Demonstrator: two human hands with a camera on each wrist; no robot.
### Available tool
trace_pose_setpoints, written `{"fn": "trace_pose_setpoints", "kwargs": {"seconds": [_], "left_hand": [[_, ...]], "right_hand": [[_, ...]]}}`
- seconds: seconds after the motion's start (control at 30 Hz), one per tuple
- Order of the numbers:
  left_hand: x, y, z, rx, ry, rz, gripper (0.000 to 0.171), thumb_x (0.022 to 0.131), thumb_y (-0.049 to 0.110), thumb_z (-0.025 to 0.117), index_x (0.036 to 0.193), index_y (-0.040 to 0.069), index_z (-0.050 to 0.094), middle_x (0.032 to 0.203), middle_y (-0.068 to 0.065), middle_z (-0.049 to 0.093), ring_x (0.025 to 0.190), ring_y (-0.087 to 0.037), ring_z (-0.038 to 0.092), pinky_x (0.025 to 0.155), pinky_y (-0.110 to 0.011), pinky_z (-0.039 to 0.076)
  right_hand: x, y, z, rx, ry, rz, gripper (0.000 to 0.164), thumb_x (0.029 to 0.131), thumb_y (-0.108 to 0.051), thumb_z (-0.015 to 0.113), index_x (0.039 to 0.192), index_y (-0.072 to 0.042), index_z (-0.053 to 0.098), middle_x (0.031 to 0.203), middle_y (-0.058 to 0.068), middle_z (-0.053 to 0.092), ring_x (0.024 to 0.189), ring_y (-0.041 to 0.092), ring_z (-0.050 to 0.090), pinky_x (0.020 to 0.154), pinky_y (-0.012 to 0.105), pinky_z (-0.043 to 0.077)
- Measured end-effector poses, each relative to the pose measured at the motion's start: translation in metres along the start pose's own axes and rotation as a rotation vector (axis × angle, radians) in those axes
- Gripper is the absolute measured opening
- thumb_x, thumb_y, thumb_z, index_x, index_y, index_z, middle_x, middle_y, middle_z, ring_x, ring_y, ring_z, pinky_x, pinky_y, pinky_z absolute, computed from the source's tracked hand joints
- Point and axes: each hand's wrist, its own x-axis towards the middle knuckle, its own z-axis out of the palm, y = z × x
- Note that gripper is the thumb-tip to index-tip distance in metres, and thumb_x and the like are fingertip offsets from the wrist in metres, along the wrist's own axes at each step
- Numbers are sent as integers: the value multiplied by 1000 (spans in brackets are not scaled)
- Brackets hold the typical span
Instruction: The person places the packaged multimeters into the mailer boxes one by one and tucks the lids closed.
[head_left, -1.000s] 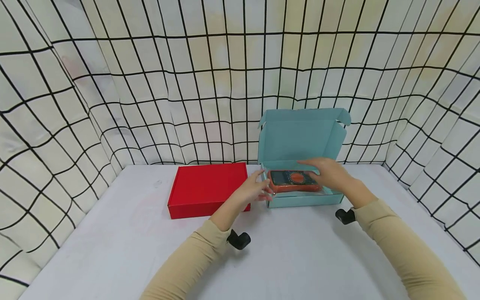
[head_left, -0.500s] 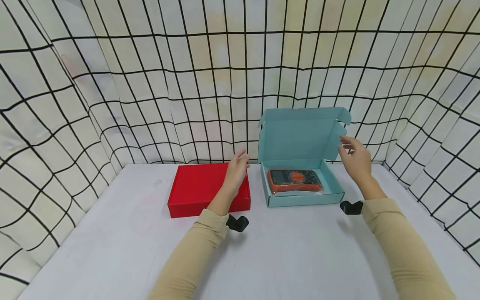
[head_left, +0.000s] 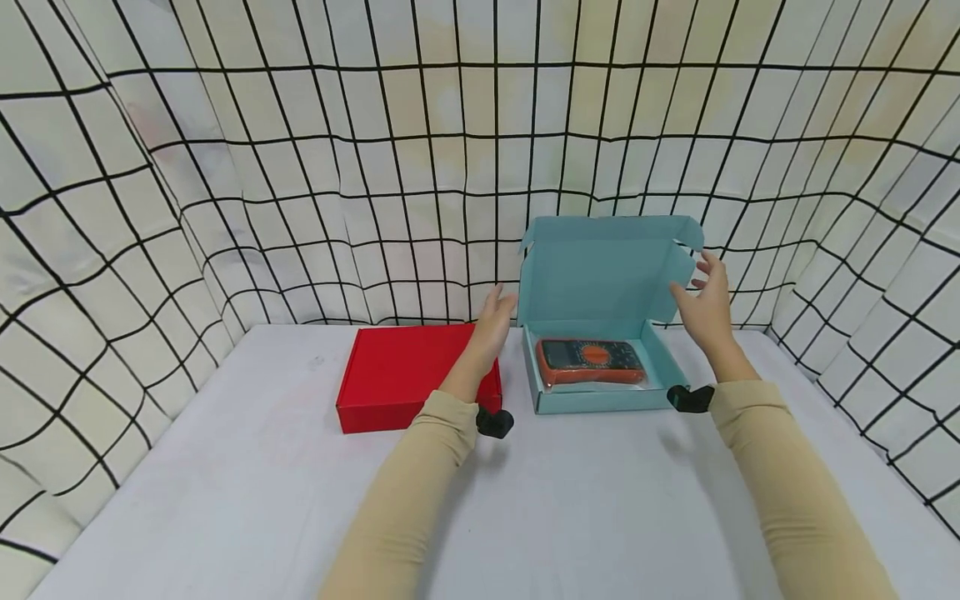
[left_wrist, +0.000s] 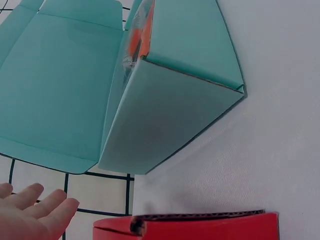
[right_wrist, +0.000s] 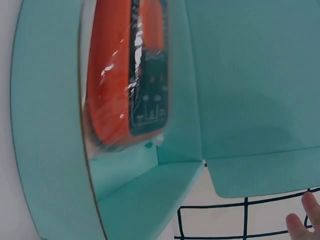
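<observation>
A teal cardboard box (head_left: 611, 402) stands with its lid (head_left: 606, 271) raised at the back. In it lies an orange and black multimeter (head_left: 591, 363) in a clear plastic bag, dial facing up. My left hand (head_left: 489, 329) is held beside the lid's left edge, over the right end of a closed red box (head_left: 408, 371); the left wrist view has its fingers (left_wrist: 50, 206) extended and apart from the lid. On the other side, my right hand (head_left: 707, 310) is at the lid's right side flap, thumb and fingers spread. Its fingertips (right_wrist: 295, 222) appear clear of the lid in the right wrist view.
Both boxes sit side by side near the back of a white-covered table (head_left: 570, 500), with a narrow gap between them. A white cloth wall with a black grid (head_left: 420, 167) rises right behind them and along both sides.
From over the multimeter, my right hand has moved right and up to the lid's right side. My left hand has left the box's front left corner and risen to the lid's left. The multimeter stays put.
</observation>
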Motion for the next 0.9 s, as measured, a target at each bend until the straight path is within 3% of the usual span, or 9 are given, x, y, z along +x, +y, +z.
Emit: {"fn": "trace_pose_setpoints", "kwargs": {"seconds": [0.2, 0.4, 0.53, 0.77, 0.9], "left_hand": [[1, 2, 4, -65, -96, -4, 67, 111, 43, 34, 166, 14, 8, 170, -10, 10, 155, -31, 13, 121, -59, 17], [-2, -1, 7, -88, -134, -6, 67, 111, 44, 33, 166, 16, 8, 169, -12, 15, 152, -35, 23, 121, -60, 18], [-4, -4, 9, -77, -154, -8, 68, 111, 46, 33, 166, 15, 9, 168, -13, 19, 151, -38, 27, 120, -61, 18], [-8, -3, 12, 11, -207, 8, 70, 110, 52, 26, 165, 11, 12, 167, -14, 21, 151, -40, 25, 119, -63, 20], [-9, -4, 11, 13, -228, -5, 69, 110, 52, 22, 165, 11, 13, 167, -16, 21, 152, -39, 25, 119, -63, 20]], "right_hand": [[-1, -6, 0, 68, -71, 78, 76, 107, -23, 51, 165, -12, 2, 163, 27, 21, 144, 46, 33, 110, 64, 36], [-6, -6, -1, 169, -58, 131, 73, 107, -24, 50, 165, -11, 6, 161, 26, 26, 146, 42, 33, 114, 58, 32], [-12, -5, 0, 160, -79, 155, 68, 108, -26, 48, 164, -6, 15, 159, 27, 32, 146, 42, 34, 115, 58, 32], [-26, -6, 6, 95, -92, 97, 68, 106, -24, 50, 163, -3, 18, 154, 30, 34, 144, 46, 37, 112, 62, 36], [-32, -3, 6, 78, -99, 62, 67, 106, -19, 48, 162, -2, 17, 152, 32, 34, 143, 49, 37, 110, 63, 37]]}}
